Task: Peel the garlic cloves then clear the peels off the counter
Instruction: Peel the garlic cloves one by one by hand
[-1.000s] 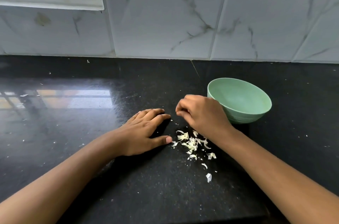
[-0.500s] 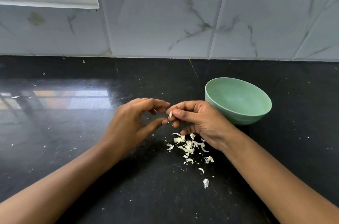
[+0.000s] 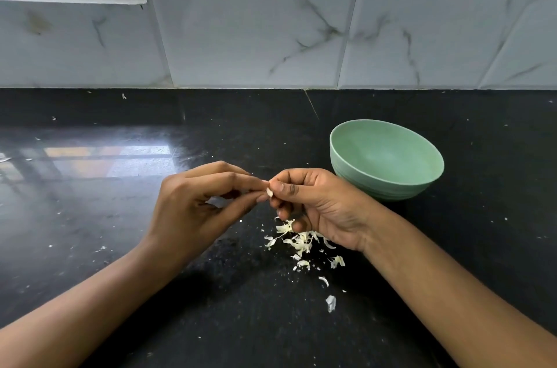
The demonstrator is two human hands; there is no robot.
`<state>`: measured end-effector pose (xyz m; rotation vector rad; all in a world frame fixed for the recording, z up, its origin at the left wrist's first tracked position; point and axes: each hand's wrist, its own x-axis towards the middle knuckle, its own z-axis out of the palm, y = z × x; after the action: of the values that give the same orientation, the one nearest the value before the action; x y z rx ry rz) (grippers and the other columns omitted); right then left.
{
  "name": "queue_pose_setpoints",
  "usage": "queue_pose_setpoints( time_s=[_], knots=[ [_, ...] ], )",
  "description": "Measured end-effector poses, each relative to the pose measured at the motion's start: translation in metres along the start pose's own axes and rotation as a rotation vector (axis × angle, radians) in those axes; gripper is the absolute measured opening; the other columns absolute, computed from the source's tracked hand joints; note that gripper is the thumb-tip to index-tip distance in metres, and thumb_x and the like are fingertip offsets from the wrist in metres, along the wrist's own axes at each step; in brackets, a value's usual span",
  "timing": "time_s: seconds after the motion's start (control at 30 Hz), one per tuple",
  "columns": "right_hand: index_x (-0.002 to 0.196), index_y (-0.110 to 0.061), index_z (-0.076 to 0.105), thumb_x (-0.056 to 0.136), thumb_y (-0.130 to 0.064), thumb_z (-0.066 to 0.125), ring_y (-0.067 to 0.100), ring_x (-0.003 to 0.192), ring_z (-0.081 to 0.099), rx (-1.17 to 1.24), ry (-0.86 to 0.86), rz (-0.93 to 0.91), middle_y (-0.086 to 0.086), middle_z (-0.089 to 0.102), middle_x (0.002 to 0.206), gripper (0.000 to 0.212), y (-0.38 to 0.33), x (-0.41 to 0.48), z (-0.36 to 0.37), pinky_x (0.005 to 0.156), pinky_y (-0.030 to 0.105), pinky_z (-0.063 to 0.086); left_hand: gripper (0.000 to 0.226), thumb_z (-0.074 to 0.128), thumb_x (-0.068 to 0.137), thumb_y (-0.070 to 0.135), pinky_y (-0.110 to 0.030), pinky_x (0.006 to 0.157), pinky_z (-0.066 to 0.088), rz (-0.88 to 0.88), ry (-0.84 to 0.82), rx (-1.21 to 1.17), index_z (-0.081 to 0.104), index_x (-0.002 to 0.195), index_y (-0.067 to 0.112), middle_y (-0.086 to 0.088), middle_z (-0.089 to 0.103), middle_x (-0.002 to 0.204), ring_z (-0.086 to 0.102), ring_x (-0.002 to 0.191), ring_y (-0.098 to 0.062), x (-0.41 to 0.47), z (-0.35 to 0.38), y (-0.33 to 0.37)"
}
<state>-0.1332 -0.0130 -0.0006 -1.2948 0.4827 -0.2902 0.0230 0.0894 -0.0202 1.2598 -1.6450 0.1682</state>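
Note:
A small pale garlic clove [image 3: 269, 192] is pinched between the fingertips of both hands, held above the black counter [image 3: 120, 247]. My right hand [image 3: 316, 208] grips it with thumb and forefinger, its other fingers curled. My left hand [image 3: 196, 205] meets it from the left, thumb and fingers touching the clove. Just below the hands a loose pile of pale garlic peels [image 3: 301, 242] lies on the counter, with a few stray pieces [image 3: 330, 303] nearer to me.
A mint-green bowl [image 3: 388, 187] stands on the counter right of my hands, its visible inside bare. A marble-tiled wall [image 3: 271, 21] rises behind the counter. Tiny specks are scattered over the dark surface.
My left hand lifted off the counter and both hands rose and met. The right hand picked up a clove, and both hands now pinch it above the peels.

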Motion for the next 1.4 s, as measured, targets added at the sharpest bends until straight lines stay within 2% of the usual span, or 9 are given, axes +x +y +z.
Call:
queue_pose_setpoints(
  time_s=[0.1, 0.2, 0.33, 0.63, 0.83, 0.93, 1.1, 1.23, 1.4],
  knots=[
    [0.082, -0.011, 0.060, 0.074, -0.023, 0.064, 0.005, 0.054, 0.054, -0.010, 0.020, 0.015, -0.001, 0.057, 0.069, 0.015, 0.001, 0.000, 0.001, 0.039, 0.014, 0.043, 0.011, 0.072, 0.079, 0.024, -0.015, 0.063, 0.050, -0.004, 0.001, -0.006, 0.071, 0.088, 0.019, 0.010, 0.067, 0.083, 0.063, 0.070, 0.001, 0.000, 0.000, 0.000],
    [0.080, -0.012, 0.060, 0.080, -0.014, 0.066, 0.005, 0.053, 0.054, -0.045, 0.063, -0.030, 0.001, 0.057, 0.071, 0.006, 0.001, 0.000, 0.000, 0.039, 0.014, 0.043, 0.011, 0.075, 0.078, 0.027, -0.007, 0.062, 0.046, -0.029, -0.014, 0.011, 0.069, 0.086, 0.023, 0.014, 0.066, 0.079, 0.063, 0.068, 0.002, 0.001, 0.000, 0.003],
    [0.082, -0.008, 0.065, 0.087, -0.007, 0.062, 0.008, 0.055, 0.057, -0.087, 0.089, -0.076, 0.007, 0.061, 0.076, 0.006, -0.003, -0.002, -0.001, 0.041, 0.017, 0.046, 0.008, 0.072, 0.075, 0.033, -0.003, 0.059, 0.043, -0.113, -0.017, 0.012, 0.068, 0.080, 0.029, 0.019, 0.065, 0.072, 0.063, 0.062, 0.002, 0.000, 0.001, 0.002],
    [0.078, -0.006, 0.068, 0.083, -0.004, 0.066, 0.009, 0.055, 0.061, -0.122, 0.115, -0.075, 0.001, 0.063, 0.063, 0.005, -0.004, 0.000, -0.003, 0.043, 0.018, 0.048, 0.007, 0.069, 0.074, 0.040, -0.023, 0.051, 0.051, -0.162, -0.037, 0.023, 0.068, 0.076, 0.034, 0.017, 0.065, 0.063, 0.062, 0.054, -0.002, 0.001, 0.003, -0.002],
    [0.080, -0.005, 0.066, 0.087, -0.004, 0.062, 0.006, 0.053, 0.058, -0.177, 0.115, -0.094, 0.000, 0.059, 0.063, 0.007, -0.001, 0.002, -0.002, 0.043, 0.018, 0.049, 0.011, 0.069, 0.073, 0.041, -0.019, 0.051, 0.050, -0.200, -0.051, 0.012, 0.071, 0.080, 0.033, 0.014, 0.068, 0.067, 0.064, 0.055, -0.004, 0.001, 0.004, -0.002],
    [0.081, -0.006, 0.063, 0.090, -0.005, 0.059, 0.005, 0.054, 0.056, -0.235, 0.124, -0.101, 0.001, 0.056, 0.068, 0.010, 0.001, 0.003, 0.000, 0.043, 0.018, 0.049, 0.011, 0.071, 0.072, 0.041, -0.013, 0.052, 0.048, -0.236, -0.061, 0.003, 0.072, 0.080, 0.034, 0.019, 0.068, 0.079, 0.064, 0.055, -0.002, 0.000, 0.003, -0.002],
    [0.083, -0.008, 0.058, 0.095, -0.005, 0.052, 0.007, 0.057, 0.053, -0.309, 0.136, -0.124, 0.015, 0.052, 0.086, 0.014, 0.006, 0.004, 0.004, 0.042, 0.018, 0.048, 0.008, 0.076, 0.069, 0.036, -0.016, 0.051, 0.049, -0.346, -0.072, -0.024, 0.072, 0.076, 0.036, 0.012, 0.066, 0.058, 0.061, 0.048, -0.006, -0.001, 0.004, -0.003],
    [0.084, -0.010, 0.057, 0.097, -0.009, 0.049, 0.016, 0.063, 0.053, -0.374, 0.168, -0.134, 0.023, 0.055, 0.090, 0.015, 0.010, 0.007, 0.004, 0.042, 0.020, 0.047, 0.011, 0.077, 0.068, 0.039, -0.025, 0.053, 0.052, -0.409, -0.081, -0.063, 0.074, 0.077, 0.032, 0.006, 0.066, 0.054, 0.063, 0.049, -0.014, -0.001, 0.006, -0.003],
    [0.082, -0.014, 0.060, 0.095, -0.014, 0.051, 0.031, 0.066, 0.054, -0.426, 0.232, -0.165, 0.011, 0.057, 0.073, 0.015, 0.014, 0.010, 0.004, 0.049, 0.036, 0.046, 0.012, 0.072, 0.069, 0.040, -0.024, 0.052, 0.050, -0.420, -0.081, -0.063, 0.074, 0.077, 0.032, 0.006, 0.066, 0.054, 0.062, 0.049, -0.016, 0.000, 0.005, 0.000]
  ],
)
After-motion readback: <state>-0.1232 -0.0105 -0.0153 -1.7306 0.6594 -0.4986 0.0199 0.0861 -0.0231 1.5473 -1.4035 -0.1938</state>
